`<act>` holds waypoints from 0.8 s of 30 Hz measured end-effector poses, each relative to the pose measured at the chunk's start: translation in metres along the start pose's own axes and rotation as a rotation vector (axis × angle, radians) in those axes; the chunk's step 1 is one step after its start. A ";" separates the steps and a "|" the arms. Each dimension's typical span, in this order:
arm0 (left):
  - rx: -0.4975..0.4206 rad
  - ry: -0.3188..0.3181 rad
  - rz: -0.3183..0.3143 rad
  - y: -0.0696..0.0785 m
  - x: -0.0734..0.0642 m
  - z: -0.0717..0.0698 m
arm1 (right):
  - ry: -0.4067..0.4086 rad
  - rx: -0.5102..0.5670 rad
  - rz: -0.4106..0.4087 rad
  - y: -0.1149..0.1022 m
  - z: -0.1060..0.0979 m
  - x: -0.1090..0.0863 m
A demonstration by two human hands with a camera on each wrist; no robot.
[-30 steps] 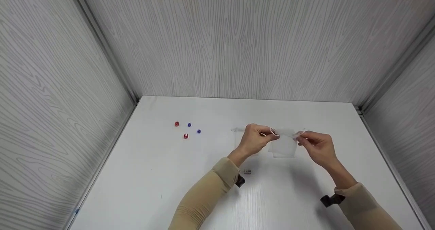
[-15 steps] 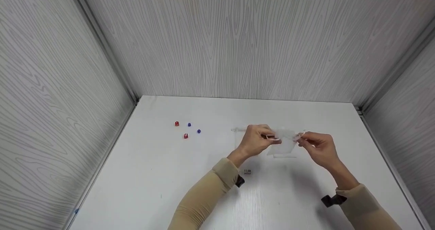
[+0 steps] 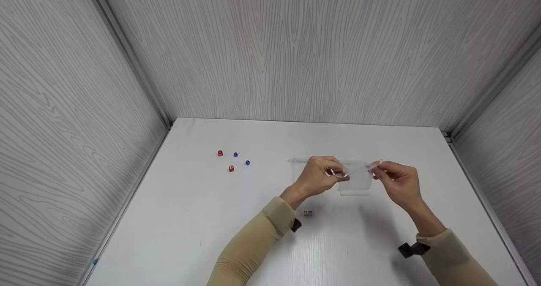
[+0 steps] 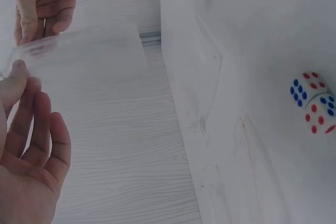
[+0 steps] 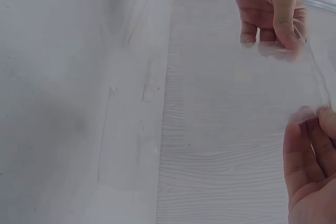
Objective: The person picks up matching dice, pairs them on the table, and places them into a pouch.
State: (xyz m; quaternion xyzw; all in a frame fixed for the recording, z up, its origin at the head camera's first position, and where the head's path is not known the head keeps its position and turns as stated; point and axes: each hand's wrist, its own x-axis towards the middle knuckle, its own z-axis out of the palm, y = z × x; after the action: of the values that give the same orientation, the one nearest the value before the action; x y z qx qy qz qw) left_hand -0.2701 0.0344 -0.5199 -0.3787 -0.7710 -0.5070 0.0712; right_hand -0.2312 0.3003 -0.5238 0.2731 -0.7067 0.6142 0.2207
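Between my two hands hangs a translucent drawstring bag (image 3: 356, 177), held up off the white table by its top edge. My left hand (image 3: 320, 175) pinches one top corner between thumb and fingers, with a white cord loop (image 3: 338, 174) at the fingertips. The opposite corner is pinched by my right hand (image 3: 397, 182), where another bit of white cord sticks out. In the left wrist view the bag (image 4: 100, 51) looks flat and see-through. The right wrist view shows a cord running along the top edge of the bag (image 5: 236, 87).
A similar clear bag (image 3: 298, 174) lies on the table (image 3: 169, 218), partly behind my left hand. White dice (image 3: 307, 213) with red and blue pips sit nearer me. Red dice (image 3: 231, 168) and blue dice (image 3: 247, 162) lie to the left. Grained panels (image 3: 270, 53) wall the table.
My left fingers shift slightly down along the corner and the cord loop there turns. The bag swings askew, then hangs straighter again. My right hand keeps its pinch and moves barely.
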 end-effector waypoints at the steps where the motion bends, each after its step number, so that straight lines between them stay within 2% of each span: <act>1: 0.017 0.014 -0.016 0.000 -0.001 0.000 | 0.008 -0.027 0.001 0.000 0.000 0.000; 5: 0.026 0.060 -0.046 0.001 -0.004 -0.002 | 0.028 -0.117 -0.007 -0.001 0.001 0.000; 11: 0.034 0.103 -0.016 0.001 -0.003 -0.001 | -0.007 -0.160 -0.041 -0.002 0.003 0.002; 16: 0.028 0.134 -0.049 0.000 -0.004 0.000 | 0.026 -0.202 -0.073 -0.003 0.007 0.002; 20: 0.026 0.139 -0.084 0.000 -0.006 0.000 | 0.073 -0.252 -0.066 -0.003 0.009 0.000; 24: 0.017 0.122 -0.101 0.002 -0.006 0.000 | 0.071 -0.293 -0.060 -0.004 0.012 -0.002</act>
State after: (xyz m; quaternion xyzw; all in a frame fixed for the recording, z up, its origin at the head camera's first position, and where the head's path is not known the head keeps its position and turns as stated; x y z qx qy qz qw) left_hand -0.2645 0.0317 -0.5210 -0.3072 -0.7875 -0.5257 0.0957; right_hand -0.2268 0.2878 -0.5240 0.2374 -0.7719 0.5070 0.3012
